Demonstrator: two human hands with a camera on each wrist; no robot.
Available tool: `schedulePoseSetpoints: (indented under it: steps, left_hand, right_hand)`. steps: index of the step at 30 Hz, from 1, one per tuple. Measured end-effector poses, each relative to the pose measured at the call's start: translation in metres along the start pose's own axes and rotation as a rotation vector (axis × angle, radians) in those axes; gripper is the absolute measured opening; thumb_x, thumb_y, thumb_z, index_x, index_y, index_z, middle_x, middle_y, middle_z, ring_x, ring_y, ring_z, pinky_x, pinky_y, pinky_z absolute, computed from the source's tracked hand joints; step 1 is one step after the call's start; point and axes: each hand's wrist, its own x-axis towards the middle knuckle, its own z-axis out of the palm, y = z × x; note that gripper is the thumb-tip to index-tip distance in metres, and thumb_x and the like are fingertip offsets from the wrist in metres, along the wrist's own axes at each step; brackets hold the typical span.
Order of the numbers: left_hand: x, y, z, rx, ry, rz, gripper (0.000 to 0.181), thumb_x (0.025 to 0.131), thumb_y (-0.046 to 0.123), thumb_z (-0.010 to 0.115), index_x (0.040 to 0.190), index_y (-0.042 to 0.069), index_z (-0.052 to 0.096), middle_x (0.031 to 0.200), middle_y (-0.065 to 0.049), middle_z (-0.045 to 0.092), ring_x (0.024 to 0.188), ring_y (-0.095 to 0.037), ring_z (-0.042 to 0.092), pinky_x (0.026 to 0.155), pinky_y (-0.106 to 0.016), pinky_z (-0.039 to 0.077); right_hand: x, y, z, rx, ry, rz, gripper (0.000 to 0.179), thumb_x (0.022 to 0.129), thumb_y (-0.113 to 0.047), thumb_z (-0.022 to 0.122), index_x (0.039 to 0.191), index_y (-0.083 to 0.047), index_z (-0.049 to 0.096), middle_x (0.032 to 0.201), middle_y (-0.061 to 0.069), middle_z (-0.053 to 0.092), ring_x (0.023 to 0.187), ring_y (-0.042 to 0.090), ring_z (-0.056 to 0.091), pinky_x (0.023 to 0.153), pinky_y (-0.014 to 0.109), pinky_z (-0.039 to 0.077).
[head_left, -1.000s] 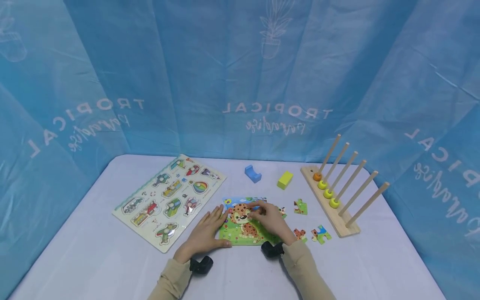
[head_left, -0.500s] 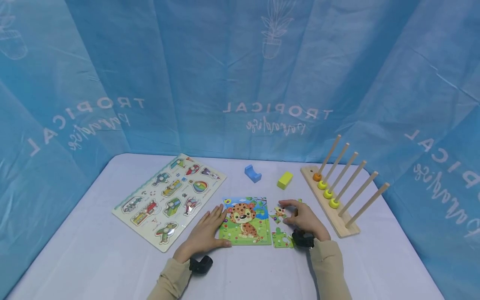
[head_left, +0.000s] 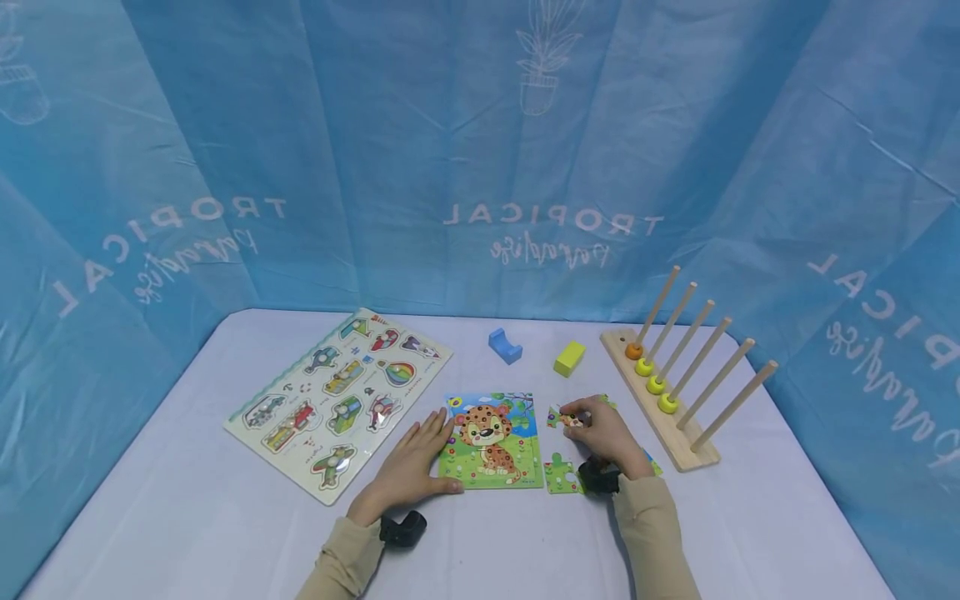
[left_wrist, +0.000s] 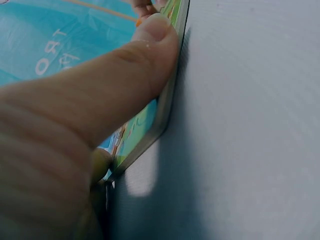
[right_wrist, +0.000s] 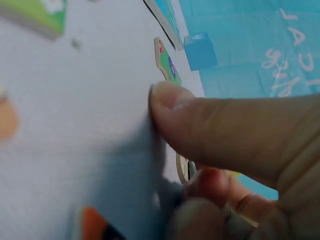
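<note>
A square leopard picture puzzle (head_left: 491,467) lies flat on the white table in the head view. My left hand (head_left: 411,468) rests at its left side with fingers extended, and the thumb (left_wrist: 145,60) lies along its near edge in the left wrist view. To the right of the picture, my right hand (head_left: 611,437) pinches a jigsaw piece (head_left: 554,416) between thumb and fingers, low over the table. That piece shows green with a purple flower (right_wrist: 167,62) in the right wrist view, partly hidden by the thumb. A green jigsaw piece (head_left: 558,477) lies just nearer.
More jigsaw pieces lie partly hidden under and beyond the right hand. A peg puzzle board (head_left: 360,379) with vehicles is at the left. Behind are a blue curved block (head_left: 506,348) and a yellow block (head_left: 570,358). A wooden peg stand (head_left: 667,433) rises at the right.
My right hand has left the leopard picture, moved right to the loose pieces and taken hold of one, which has turned and shifted slightly away. The left hand stays put.
</note>
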Motion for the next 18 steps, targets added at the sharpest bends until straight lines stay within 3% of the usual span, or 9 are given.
schedulePoseSetpoints:
  steps: [5, 11, 15, 18]
  left_hand:
    - [0.0, 0.001, 0.0, 0.004, -0.004, -0.004, 0.1, 0.074, 0.056, 0.067, 0.146, 0.005, 0.022, 0.154, -0.014, 0.011, 0.141, -0.029, 0.01, 0.115, -0.045, 0.008]
    - [0.0, 0.0, 0.0, -0.001, -0.004, -0.003, 0.1, 0.074, 0.056, 0.067, 0.146, 0.004, 0.022, 0.153, -0.015, 0.012, 0.141, -0.03, 0.011, 0.115, -0.046, 0.009]
    - [0.0, 0.0, 0.0, 0.004, -0.004, -0.001, 0.1, 0.074, 0.058, 0.066, 0.146, 0.004, 0.022, 0.153, -0.014, 0.011, 0.141, -0.029, 0.01, 0.115, -0.046, 0.008]
    - [0.0, 0.0, -0.001, 0.011, -0.007, -0.002, 0.1, 0.074, 0.059, 0.065, 0.146, 0.004, 0.022, 0.153, -0.014, 0.011, 0.141, -0.028, 0.009, 0.115, -0.046, 0.008]
  right_hand:
    - [0.001, 0.0, 0.001, -0.028, 0.039, -0.001, 0.043, 0.077, -0.01, 0.074, 0.118, -0.012, 0.061, 0.122, 0.011, 0.052, 0.093, 0.023, 0.048, 0.079, 0.035, 0.042]
    - [0.005, 0.001, 0.008, -0.007, 0.064, 0.01, 0.036, 0.079, -0.006, 0.069, 0.113, -0.011, 0.059, 0.093, 0.005, 0.056, 0.074, 0.017, 0.048, 0.062, 0.028, 0.04]
    - [0.007, -0.001, 0.012, -0.033, 0.068, 0.035, 0.03, 0.085, -0.017, 0.065, 0.112, -0.007, 0.06, 0.1, 0.007, 0.062, 0.084, 0.018, 0.055, 0.073, 0.035, 0.049]
    - [0.007, -0.005, 0.014, 0.036, 0.081, 0.042, 0.034, 0.086, -0.022, 0.065, 0.115, -0.005, 0.058, 0.095, 0.009, 0.062, 0.077, 0.018, 0.056, 0.066, 0.033, 0.049]
